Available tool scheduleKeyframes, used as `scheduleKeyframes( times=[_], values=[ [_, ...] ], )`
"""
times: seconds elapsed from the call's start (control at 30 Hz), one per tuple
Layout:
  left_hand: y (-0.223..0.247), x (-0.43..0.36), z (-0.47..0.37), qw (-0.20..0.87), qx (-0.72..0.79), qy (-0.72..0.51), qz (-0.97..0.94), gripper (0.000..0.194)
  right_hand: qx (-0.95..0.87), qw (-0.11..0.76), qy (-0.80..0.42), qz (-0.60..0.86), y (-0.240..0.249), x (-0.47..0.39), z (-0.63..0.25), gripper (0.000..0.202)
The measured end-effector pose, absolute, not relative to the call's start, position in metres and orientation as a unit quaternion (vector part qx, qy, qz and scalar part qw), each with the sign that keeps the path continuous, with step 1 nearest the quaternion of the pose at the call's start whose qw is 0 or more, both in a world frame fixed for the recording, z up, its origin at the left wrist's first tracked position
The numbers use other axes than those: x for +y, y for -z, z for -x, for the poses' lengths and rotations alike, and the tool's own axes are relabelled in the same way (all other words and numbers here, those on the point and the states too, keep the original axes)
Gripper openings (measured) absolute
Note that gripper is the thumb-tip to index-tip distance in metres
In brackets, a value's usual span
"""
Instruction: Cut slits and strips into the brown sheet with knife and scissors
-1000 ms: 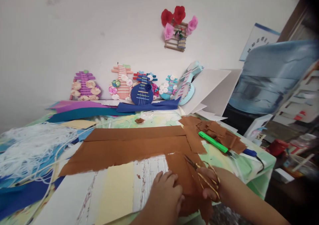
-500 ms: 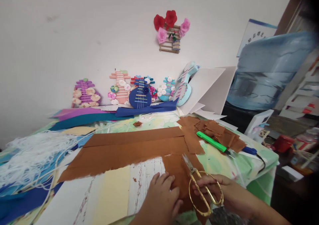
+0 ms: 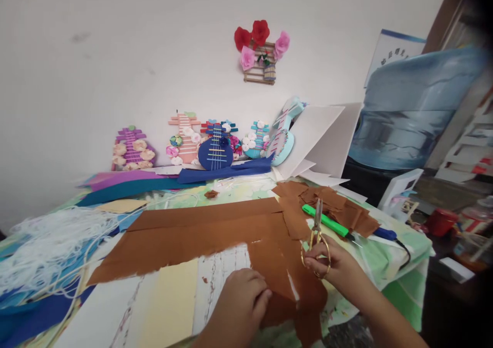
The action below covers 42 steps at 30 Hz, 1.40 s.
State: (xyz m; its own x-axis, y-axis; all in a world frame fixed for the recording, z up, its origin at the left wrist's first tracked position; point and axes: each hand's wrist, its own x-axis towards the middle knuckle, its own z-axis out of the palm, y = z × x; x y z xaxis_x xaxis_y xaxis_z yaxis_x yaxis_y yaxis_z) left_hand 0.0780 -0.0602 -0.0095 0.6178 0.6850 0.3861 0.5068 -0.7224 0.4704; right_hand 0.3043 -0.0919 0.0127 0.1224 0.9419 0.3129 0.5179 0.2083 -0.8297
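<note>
In my right hand (image 3: 336, 266) are scissors (image 3: 317, 225) with gold-coloured loop handles. Their blades point up and away from me, just in front of the green-handled cutter (image 3: 325, 219). My left hand (image 3: 244, 299) rests at the boundary of a white and cream board (image 3: 173, 296) and a brown sheet (image 3: 277, 268), fingers bent, thumb apart; its fingertips are partly hidden. Brown sheets (image 3: 200, 235) overlap across the board's far part and its right side. A slim pale gap shows in the brown sheet right of my left hand.
Brown scraps (image 3: 335, 204) are piled at the right beside a blue-handled tool (image 3: 385, 233) with a dark cord. Tangled white string (image 3: 57, 245) covers the left. Decorated instrument models (image 3: 215, 150) stand against the wall. A large water bottle (image 3: 416, 112) is at the right.
My right hand has moved up and away with the scissors, whose blades now point upward instead of toward the upper left. My left hand's fingers have drawn closer together.
</note>
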Motion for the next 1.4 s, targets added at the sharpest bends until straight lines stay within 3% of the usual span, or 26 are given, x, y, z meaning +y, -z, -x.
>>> scheduleKeyframes(
  times=[0.07,0.2,0.37,0.47,0.73,0.87,1.03,1.13,1.4],
  values=[
    [0.004,-0.059,-0.078,0.173,0.352,-0.260,-0.883,0.020,-0.692,0.409,-0.178,0.568,-0.023,-0.094,-0.310,0.016],
    [-0.006,-0.056,-0.075,0.192,0.375,-0.245,-0.873,0.021,-0.751,0.334,-0.230,0.522,-0.033,-0.101,-0.318,0.010],
    [-0.020,-0.050,-0.073,0.239,0.405,-0.248,-0.847,0.023,-0.690,0.344,-0.355,0.529,-0.020,-0.102,-0.325,0.026],
    [-0.028,-0.045,-0.073,0.273,0.437,-0.240,-0.823,0.022,-0.661,0.338,-0.350,0.570,-0.008,-0.101,-0.329,0.033],
    [-0.034,-0.033,-0.072,0.304,0.456,-0.224,-0.806,0.024,-0.623,0.412,-0.348,0.567,-0.012,-0.091,-0.314,0.023],
    [-0.035,-0.036,-0.068,0.310,0.427,-0.216,-0.822,0.020,-0.675,0.296,-0.215,0.641,-0.028,-0.082,-0.309,0.016],
    [-0.033,-0.042,-0.065,0.275,0.403,-0.215,-0.846,0.017,-0.736,0.111,-0.136,0.654,-0.041,-0.083,-0.330,0.043],
    [-0.030,-0.042,-0.064,0.249,0.401,-0.230,-0.851,0.017,-0.767,0.069,-0.104,0.630,-0.046,-0.088,-0.336,0.047],
    [-0.010,-0.056,-0.073,0.164,0.340,-0.262,-0.888,0.022,-0.786,-0.013,-0.029,0.618,-0.042,-0.088,-0.321,0.026]
  ],
)
